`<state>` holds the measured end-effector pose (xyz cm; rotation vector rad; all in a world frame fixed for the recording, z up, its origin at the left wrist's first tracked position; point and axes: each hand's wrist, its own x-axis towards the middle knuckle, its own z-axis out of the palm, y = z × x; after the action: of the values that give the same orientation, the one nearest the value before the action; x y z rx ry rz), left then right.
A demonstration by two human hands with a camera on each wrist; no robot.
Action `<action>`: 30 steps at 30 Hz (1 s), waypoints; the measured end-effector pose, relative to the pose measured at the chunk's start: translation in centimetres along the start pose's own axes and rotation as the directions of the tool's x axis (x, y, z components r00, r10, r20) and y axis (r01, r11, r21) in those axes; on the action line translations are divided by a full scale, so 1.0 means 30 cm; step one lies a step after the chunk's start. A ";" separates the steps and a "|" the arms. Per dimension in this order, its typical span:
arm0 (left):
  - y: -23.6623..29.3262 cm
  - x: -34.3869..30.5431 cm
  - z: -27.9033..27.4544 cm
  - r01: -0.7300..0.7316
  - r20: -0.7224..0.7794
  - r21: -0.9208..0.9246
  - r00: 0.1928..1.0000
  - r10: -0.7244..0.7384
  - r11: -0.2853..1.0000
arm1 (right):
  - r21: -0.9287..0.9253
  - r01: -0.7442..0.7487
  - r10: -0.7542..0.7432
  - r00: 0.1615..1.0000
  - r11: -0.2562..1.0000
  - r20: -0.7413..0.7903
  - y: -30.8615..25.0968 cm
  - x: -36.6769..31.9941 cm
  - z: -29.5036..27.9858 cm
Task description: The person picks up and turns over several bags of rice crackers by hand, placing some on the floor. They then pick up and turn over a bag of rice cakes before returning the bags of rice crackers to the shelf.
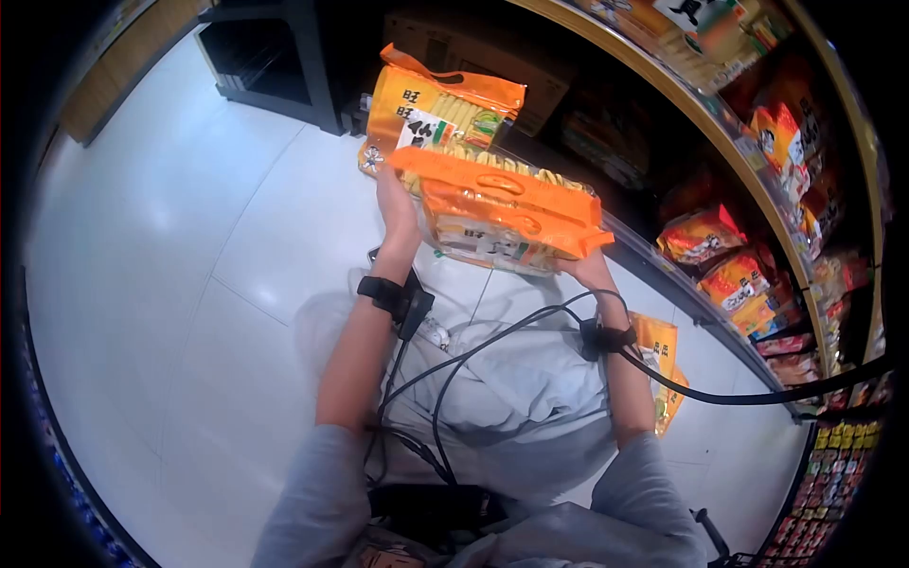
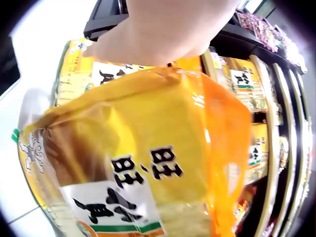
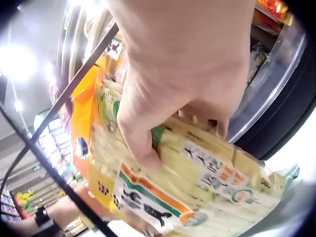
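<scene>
Both hands hold up a large orange-and-yellow bag of rice crackers (image 1: 511,213) in the head view, its orange handle strip uppermost. My left hand (image 1: 400,216) grips the bag's left end. In the left wrist view that hand (image 2: 168,32) lies at the bag's edge, its fingertips partly hidden. At the opposite end is my right hand (image 1: 589,272); the right wrist view shows its thumb (image 3: 147,157) pressed on the clear front, with the other fingers over the bag's side. A second, similar bag (image 1: 431,104) stands just behind the held one.
Shelves (image 1: 682,95) with several snack bags curve along the right. A dark rack (image 1: 275,57) stands at the back left, above pale floor tiles (image 1: 170,284). Another orange bag (image 1: 660,346) lies beside the right forearm. Black cables (image 1: 473,350) run between the wrists and off right.
</scene>
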<state>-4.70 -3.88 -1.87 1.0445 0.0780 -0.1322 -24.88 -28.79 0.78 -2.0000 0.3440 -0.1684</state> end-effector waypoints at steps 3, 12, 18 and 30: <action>-0.136 0.047 -0.013 0.138 0.104 -0.145 0.987 -0.123 0.980 | -0.128 -0.014 0.022 0.998 0.992 0.060 -0.008 -0.026 -0.036; -0.046 -0.029 0.015 0.359 0.366 -0.090 0.879 -0.304 0.929 | 0.004 0.037 -0.037 0.999 0.999 0.002 0.081 0.028 -0.028; -0.040 -0.021 0.024 0.296 0.284 -0.134 0.926 -0.249 0.946 | 0.001 0.023 -0.023 0.999 1.000 -0.035 0.055 0.046 -0.004; -0.136 0.013 -0.026 0.034 0.571 0.185 0.810 -0.136 0.982 | 0.243 -0.078 0.097 0.993 0.967 -0.070 0.034 0.074 -0.015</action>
<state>-4.91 -5.26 -5.79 1.1284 -0.4554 -0.5468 -23.06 -30.30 0.00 -1.7388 0.4423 -0.2252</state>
